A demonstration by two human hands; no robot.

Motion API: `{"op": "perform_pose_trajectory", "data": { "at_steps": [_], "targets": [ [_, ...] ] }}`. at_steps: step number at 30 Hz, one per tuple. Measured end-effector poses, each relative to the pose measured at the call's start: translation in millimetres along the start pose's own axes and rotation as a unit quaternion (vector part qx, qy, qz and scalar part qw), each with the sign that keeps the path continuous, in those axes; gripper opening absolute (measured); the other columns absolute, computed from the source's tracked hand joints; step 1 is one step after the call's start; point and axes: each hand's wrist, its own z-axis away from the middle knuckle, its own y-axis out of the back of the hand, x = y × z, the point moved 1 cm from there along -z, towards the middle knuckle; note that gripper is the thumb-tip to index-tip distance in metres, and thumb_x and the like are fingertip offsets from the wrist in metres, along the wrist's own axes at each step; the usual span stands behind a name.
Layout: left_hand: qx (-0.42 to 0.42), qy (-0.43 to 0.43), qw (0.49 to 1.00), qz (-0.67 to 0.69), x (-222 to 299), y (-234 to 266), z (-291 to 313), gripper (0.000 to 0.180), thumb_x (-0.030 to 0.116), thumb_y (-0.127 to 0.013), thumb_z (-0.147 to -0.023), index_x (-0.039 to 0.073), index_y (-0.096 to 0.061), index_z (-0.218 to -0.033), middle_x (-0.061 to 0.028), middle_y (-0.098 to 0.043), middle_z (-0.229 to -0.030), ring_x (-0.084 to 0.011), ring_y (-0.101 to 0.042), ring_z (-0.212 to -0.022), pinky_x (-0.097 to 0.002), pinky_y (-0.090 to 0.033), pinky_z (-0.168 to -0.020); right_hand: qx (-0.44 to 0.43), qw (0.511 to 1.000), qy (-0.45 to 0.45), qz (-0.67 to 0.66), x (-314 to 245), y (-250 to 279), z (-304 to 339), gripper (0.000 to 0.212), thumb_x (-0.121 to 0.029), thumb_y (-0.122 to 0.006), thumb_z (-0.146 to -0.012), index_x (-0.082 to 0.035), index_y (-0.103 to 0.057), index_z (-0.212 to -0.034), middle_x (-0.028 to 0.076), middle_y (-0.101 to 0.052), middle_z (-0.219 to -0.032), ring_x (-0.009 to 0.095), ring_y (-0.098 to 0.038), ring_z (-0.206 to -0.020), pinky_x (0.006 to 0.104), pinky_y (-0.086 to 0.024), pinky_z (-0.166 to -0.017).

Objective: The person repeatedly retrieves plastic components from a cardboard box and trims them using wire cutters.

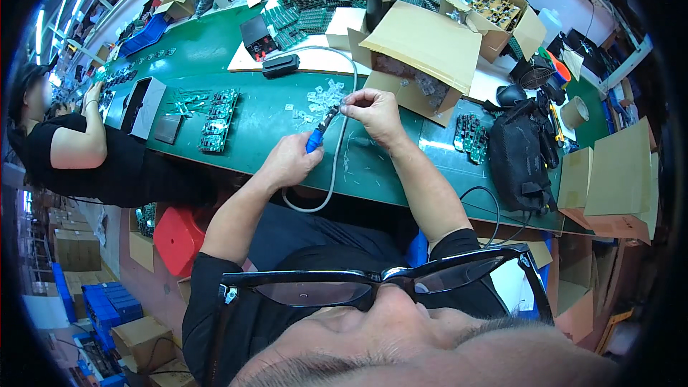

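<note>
My left hand (290,161) is closed around a blue-handled tool (314,140) with a narrow metal front end, pointing up and to the right. My right hand (378,116) pinches at the tool's tip. Thumb and forefinger are together there, and what lies between them is too small to make out. A grey hose or cable (345,145) loops around the tool and hangs over the table edge. Just beyond the tool lies a loose pile of small clear plastic pieces (315,104), with thin clear scraps (347,161) nearer me.
On the green table (265,111) are circuit boards (218,122), a black case (280,65) and an open cardboard box (423,43) leaning toward my right hand. More boards (470,138) and a black bag (521,158) stand right. A co-worker (79,129) sits left.
</note>
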Motion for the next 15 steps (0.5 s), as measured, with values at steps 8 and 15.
{"op": "perform_pose_trajectory", "data": {
  "at_steps": [8,15],
  "targets": [
    [-0.069,0.069,0.934,0.343,-36,-9,-7,0.041,0.023,-0.067,-0.094,-0.005,-0.065,-0.123,-0.0126,-0.073,-0.097,-0.0249,-0.073,-0.082,-0.0397,-0.058,-0.079,0.018,1.0,-0.019,-0.012,7,4,-2,0.015,-0.001,-0.086,-0.08,0.0,-0.078,-0.093,0.005,-0.077,-0.09,0.011,-0.068,-0.081,0.027,-0.057,-0.077],
    [-0.205,-0.014,0.647,0.734,-92,-23,-23,0.063,0.022,-0.061,-0.095,-0.011,-0.048,-0.146,-0.0183,-0.07,-0.116,-0.0328,-0.071,-0.106,-0.0495,-0.054,-0.104,0.023,0.999,-0.049,0.006,13,0,-7,0.017,0.001,-0.086,-0.083,0.0,-0.077,-0.097,0.004,-0.076,-0.093,0.011,-0.069,-0.083,0.0261,-0.057,-0.078]
  ]
}}
